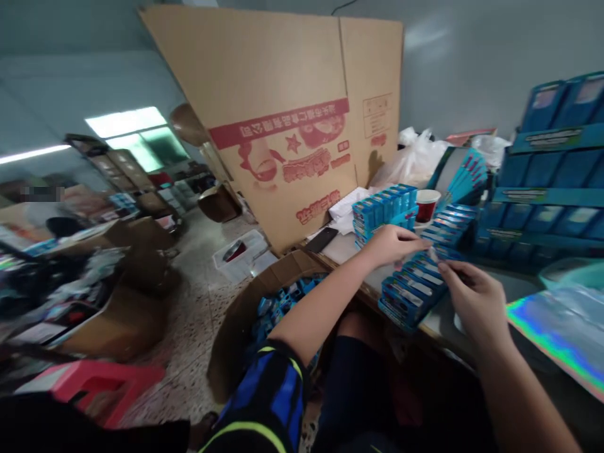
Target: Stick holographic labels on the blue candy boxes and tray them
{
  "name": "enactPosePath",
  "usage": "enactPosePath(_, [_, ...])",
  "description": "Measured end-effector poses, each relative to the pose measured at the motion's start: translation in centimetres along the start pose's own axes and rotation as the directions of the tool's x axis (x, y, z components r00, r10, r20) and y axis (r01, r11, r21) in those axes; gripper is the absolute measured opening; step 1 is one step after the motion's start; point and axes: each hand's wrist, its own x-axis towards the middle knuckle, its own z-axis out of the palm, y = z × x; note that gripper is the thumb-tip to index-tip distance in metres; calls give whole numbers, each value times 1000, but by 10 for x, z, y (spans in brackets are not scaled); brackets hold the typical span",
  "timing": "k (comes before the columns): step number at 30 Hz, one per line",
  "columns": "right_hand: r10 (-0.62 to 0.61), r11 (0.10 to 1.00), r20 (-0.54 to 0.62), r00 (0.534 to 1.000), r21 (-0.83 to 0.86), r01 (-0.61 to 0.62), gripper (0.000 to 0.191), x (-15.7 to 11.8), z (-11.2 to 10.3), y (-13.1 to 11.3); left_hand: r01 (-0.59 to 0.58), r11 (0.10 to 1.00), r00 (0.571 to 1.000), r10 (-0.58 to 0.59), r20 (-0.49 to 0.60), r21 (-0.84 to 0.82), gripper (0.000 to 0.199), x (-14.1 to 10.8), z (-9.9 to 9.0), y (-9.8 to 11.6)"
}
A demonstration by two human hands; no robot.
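A row of small blue boxes stands at the table's near edge, with white strips on several of their tops. Over the far part of this row, my left hand reaches in with thumb and fingers pinched; what lies between them is too small to make out. My right hand comes from the right, thumb and forefinger closed at a small white label between the two hands. Behind them another row of blue boxes continues. Stacked blue boxes stand just beyond my left hand.
A red and white cup and a dark phone sit on the table. Tall stacks of blue boxes rise at right, near iridescent sheets. Below left, a carton holds blue boxes. A large cardboard panel stands behind.
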Motion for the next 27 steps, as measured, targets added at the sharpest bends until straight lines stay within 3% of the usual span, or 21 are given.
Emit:
enactPosePath(2, [40,999,-55,998,-2,-40,29,0,3,2,15,1000,999,-15,-29,26,52,12,3,-2])
enactPosePath(7, [135,979,-215,967,178,-97,31,12,14,10,12,988,998,-3,-62,153,42,55,10,-5])
enactPosePath(13, [212,946,-375,903,311,-93,42,31,12,21,21,955,995,-48,85,296,35,92,24,-6])
enactPosePath(18, [280,917,-376,883,376,-131,35,35,9,24,86,941,989,-121,87,327,36,106,30,-12])
enactPosePath(23, [391,866,-395,831,465,-186,31,38,7,31,92,919,990,-126,63,382,36,111,28,-11])
enactPosePath(27, [359,858,-359,862,489,-154,28,39,9,30,90,908,988,-134,80,409,45,106,26,-2])
